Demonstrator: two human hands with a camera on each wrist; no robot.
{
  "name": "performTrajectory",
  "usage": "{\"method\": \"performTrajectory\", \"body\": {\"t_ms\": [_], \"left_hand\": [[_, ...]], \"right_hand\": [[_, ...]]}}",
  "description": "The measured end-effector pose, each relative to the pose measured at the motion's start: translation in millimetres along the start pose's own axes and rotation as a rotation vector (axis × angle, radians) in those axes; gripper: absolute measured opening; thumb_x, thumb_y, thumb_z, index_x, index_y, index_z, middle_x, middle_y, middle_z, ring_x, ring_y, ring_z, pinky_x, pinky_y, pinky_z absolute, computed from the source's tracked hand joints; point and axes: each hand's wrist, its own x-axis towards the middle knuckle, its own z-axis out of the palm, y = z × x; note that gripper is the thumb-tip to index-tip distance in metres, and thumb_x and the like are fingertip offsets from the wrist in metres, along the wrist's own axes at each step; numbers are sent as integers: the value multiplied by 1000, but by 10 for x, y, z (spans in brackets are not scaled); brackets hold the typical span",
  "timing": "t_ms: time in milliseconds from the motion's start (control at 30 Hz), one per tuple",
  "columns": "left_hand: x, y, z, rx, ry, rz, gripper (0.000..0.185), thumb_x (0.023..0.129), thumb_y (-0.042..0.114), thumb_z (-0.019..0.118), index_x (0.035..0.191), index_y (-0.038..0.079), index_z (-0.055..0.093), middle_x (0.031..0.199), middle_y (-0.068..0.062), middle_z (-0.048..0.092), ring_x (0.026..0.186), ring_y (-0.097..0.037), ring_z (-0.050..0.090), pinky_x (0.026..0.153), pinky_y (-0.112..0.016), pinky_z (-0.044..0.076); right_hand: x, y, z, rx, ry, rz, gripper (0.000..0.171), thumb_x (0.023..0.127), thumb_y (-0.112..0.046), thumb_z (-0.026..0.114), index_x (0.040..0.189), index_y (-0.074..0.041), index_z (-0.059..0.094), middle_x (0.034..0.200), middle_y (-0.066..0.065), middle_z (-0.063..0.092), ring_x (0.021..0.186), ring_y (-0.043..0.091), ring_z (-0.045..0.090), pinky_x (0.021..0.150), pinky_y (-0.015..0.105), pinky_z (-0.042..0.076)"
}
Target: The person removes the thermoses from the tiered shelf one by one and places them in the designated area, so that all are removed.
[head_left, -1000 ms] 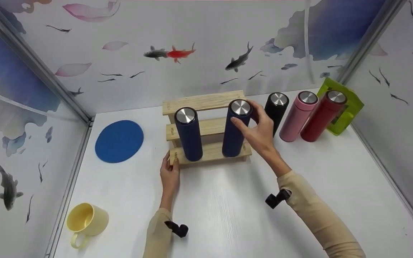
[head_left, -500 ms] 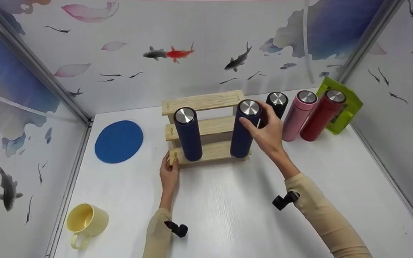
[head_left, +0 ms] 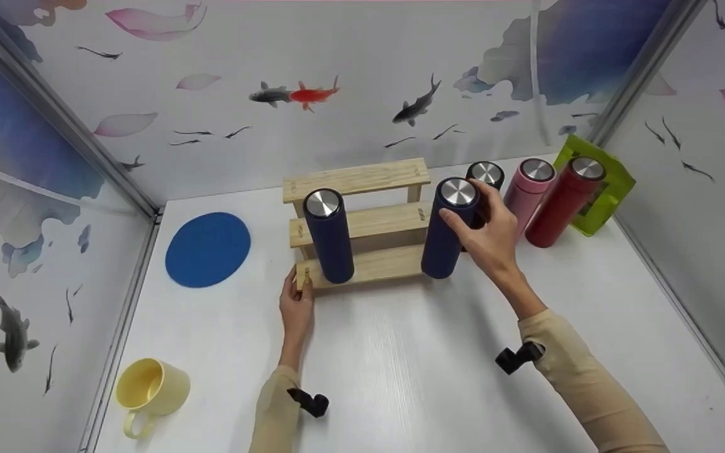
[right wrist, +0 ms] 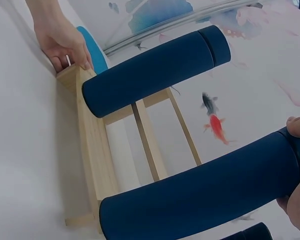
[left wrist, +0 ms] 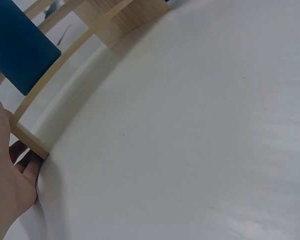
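Two matte navy flasks (steel-capped): right grip clasps one, left grip pinches wooden rack.

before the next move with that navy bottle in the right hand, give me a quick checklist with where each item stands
1. Right hand grips the held navy bottle near its cap: ok.
2. Held bottle upright: ok.
3. Held bottle's base clear of the wooden rack: cannot tell; it sits at the rack's right end.
4. Left hand holds the rack's front left corner: ok.
5. Second navy bottle upright on the bottom shelf: ok.
6. Gap to the black bottle behind the fingers: not ok, very close.
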Motion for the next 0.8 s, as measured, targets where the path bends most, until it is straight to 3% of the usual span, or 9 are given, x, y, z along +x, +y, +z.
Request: {"method": "performTrajectory", "body": {"t_ms": [267,400,600,700,800], "left_hand": [[-38,73,-2,-4,11,16,51,103,8,56,151,-2,44,120,-25,67,73,-5,51,67,-18,45],[-11,46,-1,-3,9,17,51,103,9,57,151,-3,43,125,-25,66,74,-6,50,66,-18,44],[112,-219,39,-27,13,-6,52,104,14,56,154,5,42,127,-23,65,75,-9,50,67,-18,44],[159,-357,64,-22,26,0,52,105,18,55,154,11,43,118,-17,67,77,-10,50,69,-19,44],[165,-392,71,-13,38,6,51,105,17,55,154,12,44,109,-15,68,78,-10,50,69,-19,43]], "right_hand": [[-35,-175,-112,-1,29,29,62,80,0,83,135,8,56,123,24,67,107,21,64,91,16,50],[-80,-298,-190,-39,44,44,61,81,-1,83,135,9,56,123,25,67,105,15,63,89,13,49],[-104,-267,-293,-44,53,68,61,82,-3,82,135,7,56,129,19,66,116,20,62,100,17,48],[-107,-219,-337,-41,64,65,61,81,-2,83,135,8,56,128,20,66,115,17,62,99,16,48],[-114,-196,-380,-29,74,61,60,81,0,83,134,9,56,126,22,65,112,13,62,97,16,48]]}}
